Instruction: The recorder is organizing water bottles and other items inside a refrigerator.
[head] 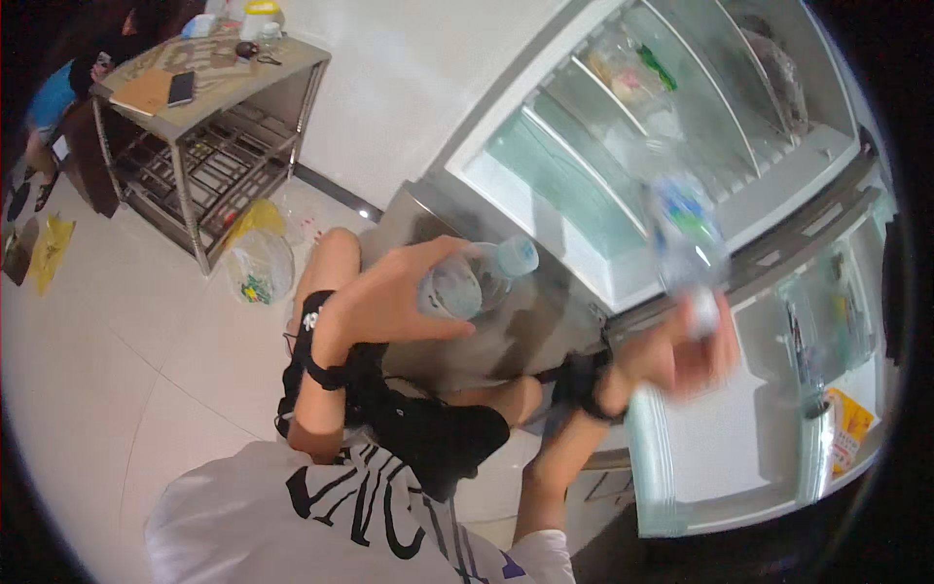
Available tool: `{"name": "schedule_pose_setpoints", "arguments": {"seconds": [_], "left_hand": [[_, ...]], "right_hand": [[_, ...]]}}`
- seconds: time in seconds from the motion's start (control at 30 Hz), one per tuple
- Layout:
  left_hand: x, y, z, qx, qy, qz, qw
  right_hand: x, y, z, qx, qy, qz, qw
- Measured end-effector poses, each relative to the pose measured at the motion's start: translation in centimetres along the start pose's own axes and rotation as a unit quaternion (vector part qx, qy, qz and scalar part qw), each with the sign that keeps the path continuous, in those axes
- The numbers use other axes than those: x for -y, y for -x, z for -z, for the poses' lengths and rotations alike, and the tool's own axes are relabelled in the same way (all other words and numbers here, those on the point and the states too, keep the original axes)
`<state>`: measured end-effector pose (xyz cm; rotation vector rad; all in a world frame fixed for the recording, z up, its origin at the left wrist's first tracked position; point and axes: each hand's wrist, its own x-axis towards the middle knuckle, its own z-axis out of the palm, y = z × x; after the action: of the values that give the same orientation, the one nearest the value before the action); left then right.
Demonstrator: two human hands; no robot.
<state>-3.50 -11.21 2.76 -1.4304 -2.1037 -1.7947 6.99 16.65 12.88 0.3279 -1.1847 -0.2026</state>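
My left hand (394,296) is wrapped around a clear plastic bottle (481,281) with a pale blue cap, tilted in front of the lower fridge front. On the right, my right hand (686,358), blurred, grips the white-capped end of another clear bottle (686,226) with a blue and green label. That bottle stands out in front of the open refrigerator compartment (569,182). Both wrists wear dark bands.
The open fridge door (700,467) on the right holds bottles and a yellow packet (850,431). Bagged food (627,69) lies inside the fridge. A metal-legged table (211,62) bears a phone; plastic bags (259,263) lie beside it. Another person is at the far left.
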Motion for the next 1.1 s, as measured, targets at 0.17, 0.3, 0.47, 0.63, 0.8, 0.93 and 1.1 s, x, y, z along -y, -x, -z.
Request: {"name": "schedule_pose_setpoints", "arguments": {"seconds": [0.17, 0.3, 0.47, 0.63, 0.8, 0.93, 1.1], "left_hand": [[1.8, 1.1, -3.5, -0.016, 0.033, -0.066, 0.997], [4.4, 0.3, -1.2, -0.038, -0.023, -0.079, 0.996], [2.4, 0.6, 0.7, -0.041, -0.028, 0.072, 0.996], [7.3, -0.1, -0.5, -0.108, 0.025, 0.128, 0.986], [7.2, -0.1, -1.3, -0.133, 0.077, 0.111, 0.982], [8.4, 0.3, -2.5, -0.172, -0.035, 0.072, 0.982], [8.2, -0.1, -2.2, -0.187, 0.058, 0.057, 0.979]], "right_hand": [[-7.4, 9.6, -14.6, 0.359, -0.08, -0.159, 0.916], [-3.7, 13.5, -14.8, 0.287, 0.011, -0.192, 0.938], [1.2, 14.4, -7.5, 0.13, -0.212, -0.617, 0.747], [-2.5, 15.0, -5.6, -0.053, -0.56, -0.735, 0.378], [0.2, 17.8, -6.5, -0.08, -0.607, -0.76, 0.221], [4.6, 7.5, -1.5, -0.069, -0.666, -0.712, 0.214], [4.3, 5.2, 6.4, 0.045, -0.739, -0.607, 0.29]]}}
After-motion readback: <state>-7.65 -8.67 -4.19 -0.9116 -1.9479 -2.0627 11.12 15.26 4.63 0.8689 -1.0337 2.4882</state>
